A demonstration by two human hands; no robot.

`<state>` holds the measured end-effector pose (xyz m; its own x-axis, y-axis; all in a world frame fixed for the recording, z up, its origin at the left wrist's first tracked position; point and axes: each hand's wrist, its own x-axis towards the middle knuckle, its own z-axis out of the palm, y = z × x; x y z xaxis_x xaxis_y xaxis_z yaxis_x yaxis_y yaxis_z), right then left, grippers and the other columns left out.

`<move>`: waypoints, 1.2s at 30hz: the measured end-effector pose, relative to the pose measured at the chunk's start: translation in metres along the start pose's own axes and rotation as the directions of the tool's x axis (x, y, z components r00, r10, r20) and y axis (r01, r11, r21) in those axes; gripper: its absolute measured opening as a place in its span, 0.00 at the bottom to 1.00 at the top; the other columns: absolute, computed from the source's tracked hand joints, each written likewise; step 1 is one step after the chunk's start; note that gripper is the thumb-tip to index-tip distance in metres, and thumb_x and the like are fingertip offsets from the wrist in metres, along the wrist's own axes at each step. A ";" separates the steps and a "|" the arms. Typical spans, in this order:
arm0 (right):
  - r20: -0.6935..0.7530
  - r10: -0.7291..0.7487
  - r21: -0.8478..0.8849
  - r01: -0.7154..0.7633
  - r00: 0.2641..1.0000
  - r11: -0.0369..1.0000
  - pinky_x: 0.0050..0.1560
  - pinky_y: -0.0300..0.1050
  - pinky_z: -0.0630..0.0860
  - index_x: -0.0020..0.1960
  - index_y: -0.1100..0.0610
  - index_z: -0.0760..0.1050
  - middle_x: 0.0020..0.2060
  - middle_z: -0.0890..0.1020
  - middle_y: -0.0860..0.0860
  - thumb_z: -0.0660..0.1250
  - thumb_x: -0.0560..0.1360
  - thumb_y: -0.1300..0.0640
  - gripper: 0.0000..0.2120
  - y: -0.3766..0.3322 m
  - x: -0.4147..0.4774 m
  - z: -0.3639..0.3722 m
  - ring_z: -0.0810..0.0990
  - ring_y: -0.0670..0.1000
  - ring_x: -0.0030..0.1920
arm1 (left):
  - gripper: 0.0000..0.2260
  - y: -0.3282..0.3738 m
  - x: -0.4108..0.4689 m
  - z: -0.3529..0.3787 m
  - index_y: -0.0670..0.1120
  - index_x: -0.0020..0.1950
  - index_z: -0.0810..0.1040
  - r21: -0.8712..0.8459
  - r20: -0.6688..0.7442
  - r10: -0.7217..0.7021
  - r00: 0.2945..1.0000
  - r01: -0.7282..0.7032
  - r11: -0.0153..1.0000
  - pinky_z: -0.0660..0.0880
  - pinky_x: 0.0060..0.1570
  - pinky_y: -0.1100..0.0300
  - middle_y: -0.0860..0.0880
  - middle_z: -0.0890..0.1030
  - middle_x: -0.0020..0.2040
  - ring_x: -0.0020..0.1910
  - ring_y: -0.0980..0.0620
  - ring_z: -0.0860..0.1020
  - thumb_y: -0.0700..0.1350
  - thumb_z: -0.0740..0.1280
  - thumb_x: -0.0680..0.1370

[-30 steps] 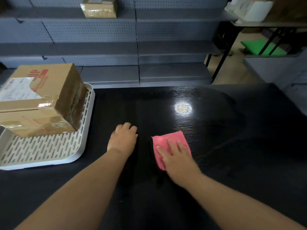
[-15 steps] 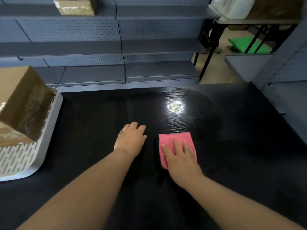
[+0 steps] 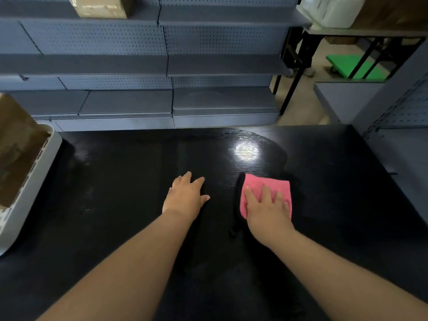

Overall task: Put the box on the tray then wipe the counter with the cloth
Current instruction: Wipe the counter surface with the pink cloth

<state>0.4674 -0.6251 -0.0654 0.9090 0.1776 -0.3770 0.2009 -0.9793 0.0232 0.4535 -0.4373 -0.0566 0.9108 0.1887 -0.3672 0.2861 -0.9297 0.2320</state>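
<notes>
A pink cloth (image 3: 271, 185) lies flat on the black counter (image 3: 115, 193), right of centre. My right hand (image 3: 266, 208) presses on it with straight, spread fingers and covers its near half. My left hand (image 3: 186, 195) rests flat on the bare counter a little to the left of the cloth, holding nothing. At the far left edge the brown cardboard box (image 3: 16, 144) sits in the white slotted tray (image 3: 30, 179); both are cut off by the frame.
Grey pegboard shelving (image 3: 162, 66) runs behind the counter, with a taped parcel (image 3: 102, 5) on an upper shelf. A black-legged table (image 3: 361, 31) with white boxes and a green cart (image 3: 354, 66) stand at the back right. A grey shelf unit (image 3: 403, 135) borders the counter's right side.
My right hand has slid the pink cloth to the right across the counter. The view has turned right, so the tray and box have moved toward the left edge.
</notes>
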 end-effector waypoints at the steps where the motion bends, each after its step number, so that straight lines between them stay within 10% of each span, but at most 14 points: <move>1: -0.004 0.028 0.018 -0.028 1.000 0.999 0.72 0.64 0.48 0.77 0.45 0.43 0.77 0.45 0.59 0.51 0.80 0.55 0.29 0.005 0.017 -0.006 0.46 0.70 0.74 | 0.27 0.002 0.003 0.000 0.52 0.76 0.57 -0.003 0.023 -0.012 1.000 0.012 1.000 0.59 0.74 0.47 0.46 0.53 0.78 0.77 0.44 0.52 0.54 0.61 0.80; 9: 0.100 0.173 0.122 -0.185 0.980 0.975 0.74 0.64 0.45 0.77 0.41 0.45 0.78 0.40 0.53 0.57 0.78 0.61 0.34 -0.005 0.131 -0.054 0.42 0.66 0.76 | 0.29 -0.002 0.025 0.002 0.53 0.78 0.52 0.164 0.140 -0.029 0.990 0.006 0.986 0.61 0.73 0.46 0.44 0.51 0.79 0.76 0.40 0.54 0.57 0.58 0.80; 16: 0.040 -0.389 -0.003 0.390 0.920 0.921 0.75 0.58 0.40 0.77 0.41 0.43 0.78 0.41 0.52 0.50 0.83 0.52 0.27 -0.081 0.145 -0.050 0.41 0.62 0.77 | 0.28 -0.005 0.025 0.002 0.49 0.77 0.58 0.196 0.162 -0.003 0.987 -0.029 0.980 0.61 0.72 0.45 0.43 0.51 0.78 0.76 0.39 0.54 0.57 0.59 0.79; 22: -0.028 0.294 0.196 -0.283 0.956 0.939 0.71 0.61 0.60 0.73 0.49 0.64 0.73 0.63 0.58 0.58 0.76 0.54 0.25 -0.003 0.193 -0.061 0.63 0.64 0.72 | 0.30 -0.002 0.029 -0.001 0.52 0.78 0.48 0.214 0.219 0.003 0.976 -0.051 0.976 0.61 0.73 0.45 0.43 0.48 0.79 0.77 0.39 0.51 0.57 0.57 0.80; 29: -0.044 -0.218 0.059 0.221 0.975 0.974 0.74 0.63 0.42 0.77 0.42 0.46 0.78 0.44 0.54 0.52 0.81 0.53 0.28 -0.080 0.161 -0.045 0.44 0.66 0.76 | 0.31 -0.008 0.032 0.008 0.51 0.78 0.49 0.242 0.203 0.008 0.979 -0.058 0.968 0.60 0.73 0.44 0.42 0.50 0.78 0.76 0.39 0.52 0.58 0.57 0.80; 33: -0.057 0.087 0.087 -0.082 0.995 0.993 0.73 0.58 0.57 0.74 0.43 0.60 0.76 0.58 0.57 0.56 0.76 0.53 0.27 -0.008 0.183 -0.056 0.58 0.62 0.75 | 0.31 -0.006 0.035 0.008 0.52 0.78 0.48 0.241 0.234 -0.002 0.972 -0.056 0.969 0.60 0.73 0.45 0.43 0.49 0.79 0.77 0.39 0.51 0.59 0.57 0.80; 36: 0.043 0.317 0.151 -0.320 0.947 0.935 0.72 0.66 0.54 0.77 0.45 0.48 0.78 0.48 0.56 0.54 0.78 0.52 0.30 0.020 0.159 -0.057 0.50 0.65 0.75 | 0.31 -0.005 0.037 0.007 0.53 0.78 0.48 0.268 0.244 -0.021 0.970 -0.047 0.962 0.60 0.73 0.45 0.43 0.49 0.79 0.77 0.39 0.52 0.59 0.57 0.79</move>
<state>0.6368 -0.6112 -0.0719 0.9093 -0.1467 -0.3894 -0.1583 -0.9874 0.0022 0.4834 -0.4277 -0.0781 0.8044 0.1250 -0.5808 0.1532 -0.9882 -0.0005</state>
